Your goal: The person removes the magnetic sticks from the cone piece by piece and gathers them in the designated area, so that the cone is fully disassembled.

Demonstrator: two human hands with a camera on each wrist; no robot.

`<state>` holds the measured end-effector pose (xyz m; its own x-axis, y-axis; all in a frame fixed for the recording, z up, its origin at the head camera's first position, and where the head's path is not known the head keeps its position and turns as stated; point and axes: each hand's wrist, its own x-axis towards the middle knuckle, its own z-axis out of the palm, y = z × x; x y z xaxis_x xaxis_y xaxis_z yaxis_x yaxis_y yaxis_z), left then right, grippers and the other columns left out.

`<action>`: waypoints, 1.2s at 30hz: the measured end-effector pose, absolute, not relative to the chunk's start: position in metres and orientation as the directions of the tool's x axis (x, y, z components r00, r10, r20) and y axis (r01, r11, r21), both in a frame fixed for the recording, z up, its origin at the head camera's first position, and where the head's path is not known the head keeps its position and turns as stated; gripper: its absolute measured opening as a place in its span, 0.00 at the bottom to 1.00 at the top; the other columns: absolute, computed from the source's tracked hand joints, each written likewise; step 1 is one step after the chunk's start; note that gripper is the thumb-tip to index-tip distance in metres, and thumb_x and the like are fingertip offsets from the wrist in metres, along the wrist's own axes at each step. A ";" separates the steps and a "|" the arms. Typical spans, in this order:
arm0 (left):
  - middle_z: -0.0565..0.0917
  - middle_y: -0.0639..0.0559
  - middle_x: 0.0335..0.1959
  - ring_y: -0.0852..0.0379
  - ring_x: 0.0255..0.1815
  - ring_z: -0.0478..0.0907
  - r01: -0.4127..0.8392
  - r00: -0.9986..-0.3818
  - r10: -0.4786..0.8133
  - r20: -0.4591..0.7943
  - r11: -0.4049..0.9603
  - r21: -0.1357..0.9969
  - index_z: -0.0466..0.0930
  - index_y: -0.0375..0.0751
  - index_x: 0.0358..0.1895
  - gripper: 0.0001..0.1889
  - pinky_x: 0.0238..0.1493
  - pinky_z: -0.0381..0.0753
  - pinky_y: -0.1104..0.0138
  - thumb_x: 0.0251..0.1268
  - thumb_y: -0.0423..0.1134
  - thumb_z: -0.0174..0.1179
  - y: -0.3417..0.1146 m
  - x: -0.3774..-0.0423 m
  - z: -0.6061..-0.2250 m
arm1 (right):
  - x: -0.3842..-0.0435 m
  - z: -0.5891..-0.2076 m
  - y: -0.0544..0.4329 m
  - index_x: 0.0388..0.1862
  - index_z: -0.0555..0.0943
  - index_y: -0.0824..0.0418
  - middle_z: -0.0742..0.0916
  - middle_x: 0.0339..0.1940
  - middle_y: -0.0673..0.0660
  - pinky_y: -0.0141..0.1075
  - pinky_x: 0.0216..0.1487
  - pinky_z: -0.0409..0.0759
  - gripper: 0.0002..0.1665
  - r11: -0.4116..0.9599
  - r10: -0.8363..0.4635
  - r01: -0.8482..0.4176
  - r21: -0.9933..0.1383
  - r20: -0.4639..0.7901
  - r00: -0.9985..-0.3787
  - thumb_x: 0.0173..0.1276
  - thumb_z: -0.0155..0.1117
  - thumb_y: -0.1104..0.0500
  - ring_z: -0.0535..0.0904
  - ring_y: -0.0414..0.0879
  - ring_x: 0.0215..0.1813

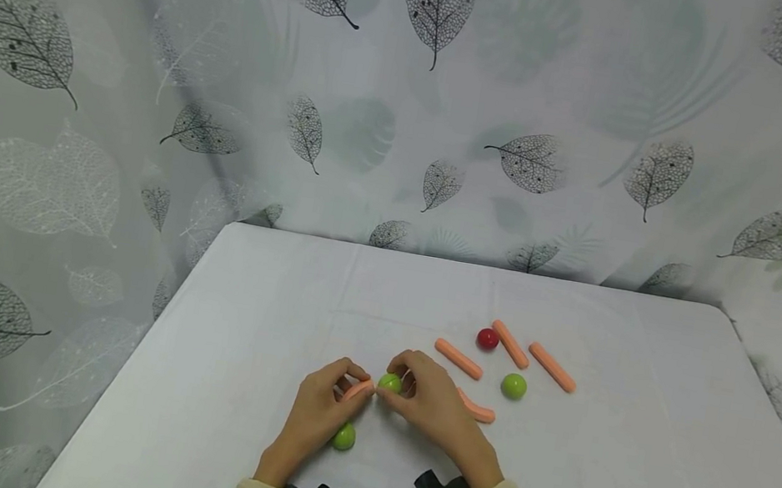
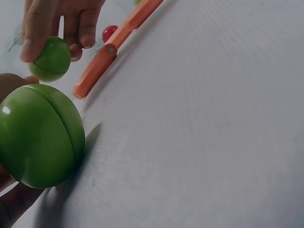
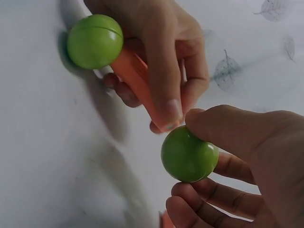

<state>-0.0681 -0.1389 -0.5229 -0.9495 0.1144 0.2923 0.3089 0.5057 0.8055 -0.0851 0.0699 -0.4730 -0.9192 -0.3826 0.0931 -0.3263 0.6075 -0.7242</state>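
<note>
My left hand (image 1: 320, 402) grips an orange stick (image 3: 134, 78) between thumb and fingers. At that stick's near end sits a green ball (image 3: 95, 42), large in the left wrist view, where it covers much of the hand. A second green ball (image 3: 189, 154) is pinched between the thumb and fingers of my right hand (image 1: 438, 407). This ball is right at the stick's far end, close to the left thumb tip. Both hands are over the white table (image 1: 261, 300), and the left palm side is partly hidden.
Right of the hands lie three straight orange sticks (image 1: 459, 359), a curved orange stick (image 1: 478, 411) partly behind the right hand, a red ball (image 1: 487, 339) and a loose green ball (image 1: 514, 386). A leaf-patterned curtain (image 1: 487, 107) stands behind the table.
</note>
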 end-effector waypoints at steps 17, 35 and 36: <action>0.87 0.60 0.33 0.67 0.28 0.80 0.245 -0.969 0.076 0.237 0.449 0.859 0.85 0.57 0.42 0.05 0.30 0.82 0.72 0.68 0.46 0.71 -0.140 -0.071 -0.522 | -0.105 -0.461 0.142 0.56 0.82 0.58 0.87 0.51 0.54 0.41 0.54 0.85 0.18 0.566 -0.227 -0.219 -0.795 0.105 -0.968 0.71 0.73 0.55 0.85 0.46 0.50; 0.82 0.59 0.32 0.65 0.22 0.73 0.265 -0.961 0.061 0.269 0.471 0.841 0.85 0.56 0.43 0.05 0.28 0.74 0.73 0.68 0.46 0.71 -0.142 -0.068 -0.518 | -0.099 -0.452 0.231 0.68 0.78 0.57 0.84 0.65 0.61 0.15 0.54 0.70 0.29 0.612 0.079 -0.038 -0.790 0.109 -0.991 0.77 0.64 0.42 0.80 0.48 0.64; 0.81 0.59 0.31 0.65 0.22 0.72 0.267 -0.961 0.062 0.270 0.471 0.841 0.85 0.56 0.43 0.05 0.28 0.73 0.73 0.68 0.46 0.71 -0.142 -0.068 -0.518 | -0.098 -0.453 0.236 0.68 0.78 0.57 0.84 0.65 0.60 0.14 0.53 0.69 0.29 0.610 0.111 -0.027 -0.792 0.119 -0.987 0.77 0.63 0.42 0.79 0.42 0.62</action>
<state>-0.0681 -0.1419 -0.5178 -0.9608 0.0617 0.2704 0.2669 0.4707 0.8409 -0.0978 0.2363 -0.4532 -0.9867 0.1107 0.1191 -0.0271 0.6102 -0.7918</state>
